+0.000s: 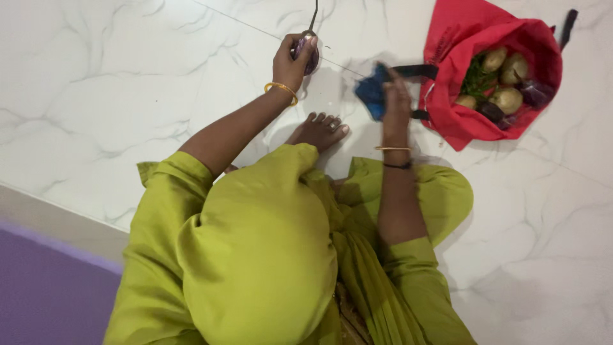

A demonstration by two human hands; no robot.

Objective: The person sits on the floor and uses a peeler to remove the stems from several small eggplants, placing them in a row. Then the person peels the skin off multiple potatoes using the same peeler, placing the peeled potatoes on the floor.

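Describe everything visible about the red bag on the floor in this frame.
The red bag looks like soft cloth, slumped on the white marble floor at upper right, its mouth open toward the camera. Dark strap handles run from its left edge toward the person's right hand, which holds a blue cloth beside it. Inside lie round yellowish-brown vegetables, probably potatoes, some green leaves and dark purple pieces.

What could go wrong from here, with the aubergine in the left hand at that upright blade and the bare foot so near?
The left hand grips a purple aubergine against a thin curved blade; a slip could nick the fingers. The bare foot sits close below it. The right hand rests on a blue cloth by the red bag, which might tip.
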